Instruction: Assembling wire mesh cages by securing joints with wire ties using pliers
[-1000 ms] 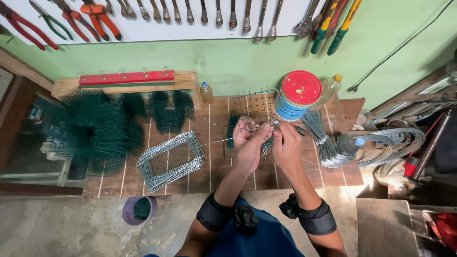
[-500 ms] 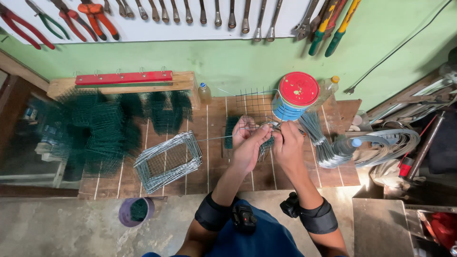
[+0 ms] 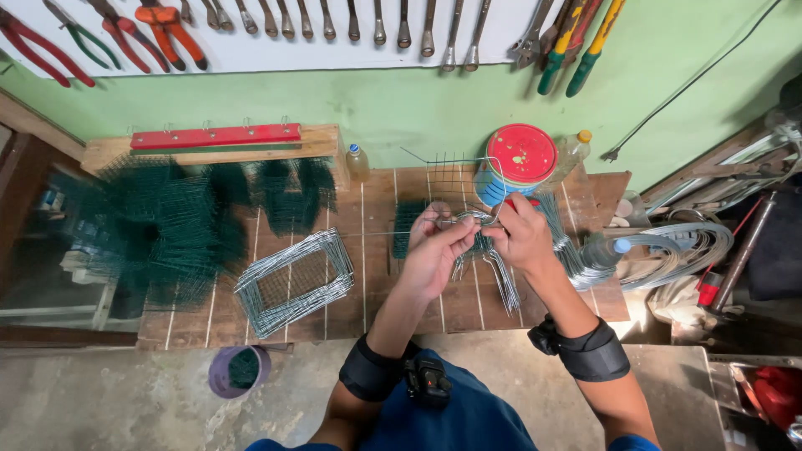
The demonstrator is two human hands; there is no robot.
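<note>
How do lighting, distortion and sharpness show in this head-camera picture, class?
Head view: even, soft daylight; a bright patch on the floor at right; wide-angle lens bends the wall tools; both hands, left hand and right hand, fairly sharp; the green mesh looks smeared.

The workbench [image 3: 376,292] is standing against the far wall, with wrenches [image 3: 376,21] and pliers [image 3: 159,25] hanging on that wall above it. A stack of wire frames [image 3: 292,280] is lying on the bench's near left part, and heaps of wire mesh [image 3: 159,221] are sitting further left and behind it. Both hands are meeting over the bench's middle, the left hand [image 3: 434,250] just left of the right hand [image 3: 522,234], with bent wire pieces [image 3: 484,259] lying under them. A lidded tin [image 3: 518,163] is standing behind the hands, a small bottle [image 3: 357,163] to its left. Coiled wire [image 3: 677,246] is lying off the right end, and a small cup [image 3: 238,372] is sitting on the floor at near left
</note>
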